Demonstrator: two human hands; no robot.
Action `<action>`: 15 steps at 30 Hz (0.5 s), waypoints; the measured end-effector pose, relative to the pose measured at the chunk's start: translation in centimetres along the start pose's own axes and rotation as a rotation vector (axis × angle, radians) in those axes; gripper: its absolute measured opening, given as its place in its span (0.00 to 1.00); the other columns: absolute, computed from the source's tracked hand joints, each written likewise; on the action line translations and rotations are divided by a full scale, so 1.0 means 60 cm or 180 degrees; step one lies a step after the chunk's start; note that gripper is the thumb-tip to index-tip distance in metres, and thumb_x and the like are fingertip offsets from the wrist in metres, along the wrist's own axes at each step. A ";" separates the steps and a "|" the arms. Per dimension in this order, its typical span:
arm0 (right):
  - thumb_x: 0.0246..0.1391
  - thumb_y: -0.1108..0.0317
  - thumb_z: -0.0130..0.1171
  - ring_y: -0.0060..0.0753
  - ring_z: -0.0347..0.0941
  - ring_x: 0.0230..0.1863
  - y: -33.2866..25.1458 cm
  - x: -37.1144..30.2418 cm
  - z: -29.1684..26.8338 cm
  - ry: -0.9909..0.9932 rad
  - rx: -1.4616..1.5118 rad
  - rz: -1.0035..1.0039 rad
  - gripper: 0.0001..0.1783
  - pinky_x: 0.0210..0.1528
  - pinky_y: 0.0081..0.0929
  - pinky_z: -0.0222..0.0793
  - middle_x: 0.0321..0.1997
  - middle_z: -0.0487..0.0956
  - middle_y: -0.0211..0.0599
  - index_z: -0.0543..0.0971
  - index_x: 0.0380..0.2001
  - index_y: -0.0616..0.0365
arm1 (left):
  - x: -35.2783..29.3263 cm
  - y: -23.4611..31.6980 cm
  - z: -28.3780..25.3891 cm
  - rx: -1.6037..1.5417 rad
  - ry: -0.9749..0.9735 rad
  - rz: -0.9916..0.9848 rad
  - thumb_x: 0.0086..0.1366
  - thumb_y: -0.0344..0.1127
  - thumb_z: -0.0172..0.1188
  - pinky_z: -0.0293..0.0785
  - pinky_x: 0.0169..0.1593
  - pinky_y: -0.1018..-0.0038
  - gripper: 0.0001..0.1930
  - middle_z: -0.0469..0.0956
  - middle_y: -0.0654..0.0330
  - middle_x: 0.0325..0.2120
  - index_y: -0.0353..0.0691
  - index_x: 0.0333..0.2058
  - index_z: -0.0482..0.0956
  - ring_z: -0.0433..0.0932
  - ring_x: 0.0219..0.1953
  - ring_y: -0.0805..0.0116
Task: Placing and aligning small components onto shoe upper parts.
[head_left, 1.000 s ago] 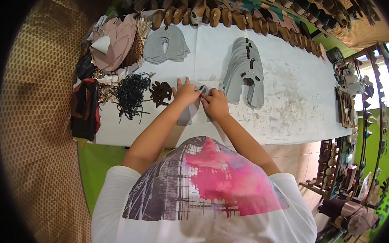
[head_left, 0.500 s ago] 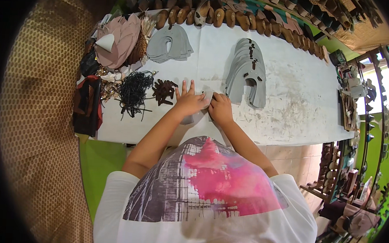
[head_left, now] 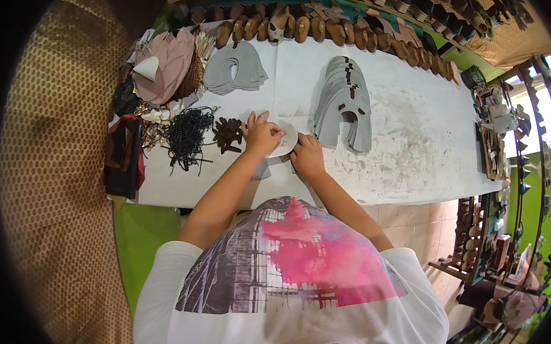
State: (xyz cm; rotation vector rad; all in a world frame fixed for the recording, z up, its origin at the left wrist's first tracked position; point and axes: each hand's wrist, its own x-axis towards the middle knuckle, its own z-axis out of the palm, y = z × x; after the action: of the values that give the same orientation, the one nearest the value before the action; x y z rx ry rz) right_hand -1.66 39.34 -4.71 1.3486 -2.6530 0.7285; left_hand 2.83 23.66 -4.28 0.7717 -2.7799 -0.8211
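At the table's near middle lies a light grey shoe-upper piece [head_left: 284, 142] with a rounded far edge, partly covered by my hands. My left hand [head_left: 263, 137] is over its left side, thumb and forefinger pinched together; anything between them is too small to make out. My right hand [head_left: 308, 156] grips the piece's right edge with curled fingers. Under my left wrist shows another grey part [head_left: 261, 169]. Left of my left hand sits a small heap of dark brown strips [head_left: 228, 134]. To the right stands an overlapping row of U-shaped grey uppers [head_left: 334, 119], with brown strips on them.
A fanned stack of grey uppers [head_left: 221, 76] lies far left of centre. Black beaded strands [head_left: 189, 136] and pink-beige leather pieces [head_left: 171, 73] crowd the left end. Wooden shoe lasts [head_left: 318, 30] line the back edge. Shelves of shoes [head_left: 522, 166] stand at right.
My left hand has gone from spread fingers lying on the grey piece to a pinch above it, uncovering more of it. My right hand stays at the edge, slightly lower.
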 end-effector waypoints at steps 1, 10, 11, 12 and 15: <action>0.41 0.67 0.53 0.38 0.64 0.48 -0.002 0.001 -0.002 -0.0004 0.0002 -0.0005 0.10 0.51 0.36 0.57 0.44 0.71 0.35 0.79 0.27 0.58 | -0.002 -0.003 0.004 -0.0060 0.0087 -0.0043 0.48 0.42 0.63 0.36 0.58 0.39 0.05 0.63 0.61 0.56 0.52 0.24 0.82 0.48 0.62 0.49; 0.42 0.67 0.52 0.39 0.64 0.49 -0.001 0.000 -0.004 -0.0091 0.0018 0.0032 0.11 0.52 0.37 0.58 0.44 0.71 0.35 0.78 0.29 0.58 | 0.002 0.027 -0.003 0.0221 -0.0060 -0.0455 0.47 0.42 0.62 0.36 0.59 0.40 0.05 0.62 0.62 0.57 0.53 0.24 0.82 0.48 0.63 0.51; 0.42 0.67 0.52 0.38 0.64 0.49 -0.001 0.000 -0.005 -0.0078 0.0027 0.0026 0.11 0.52 0.37 0.58 0.45 0.71 0.34 0.78 0.29 0.58 | 0.005 0.036 -0.011 0.0347 -0.0217 -0.0565 0.47 0.42 0.61 0.36 0.59 0.41 0.05 0.62 0.63 0.57 0.54 0.24 0.82 0.48 0.63 0.53; 0.42 0.67 0.52 0.38 0.64 0.49 -0.001 0.000 -0.004 -0.0075 0.0028 0.0021 0.11 0.52 0.37 0.58 0.45 0.71 0.34 0.78 0.29 0.58 | 0.007 0.041 -0.018 0.0348 -0.0211 -0.0565 0.47 0.42 0.61 0.36 0.59 0.41 0.05 0.62 0.63 0.57 0.54 0.24 0.82 0.48 0.63 0.53; 0.43 0.66 0.53 0.37 0.63 0.49 -0.003 -0.001 -0.002 0.0091 -0.0085 -0.0098 0.10 0.52 0.36 0.57 0.44 0.71 0.34 0.79 0.29 0.57 | 0.014 0.048 -0.029 0.0579 -0.0429 -0.0671 0.46 0.42 0.60 0.37 0.60 0.44 0.06 0.61 0.64 0.58 0.55 0.24 0.82 0.46 0.63 0.55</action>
State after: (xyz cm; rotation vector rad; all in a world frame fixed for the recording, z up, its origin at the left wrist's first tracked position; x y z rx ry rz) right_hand -1.51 39.38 -4.54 1.3589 -2.6044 0.7012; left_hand 1.32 24.49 -1.28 1.0951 -2.9606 -0.6812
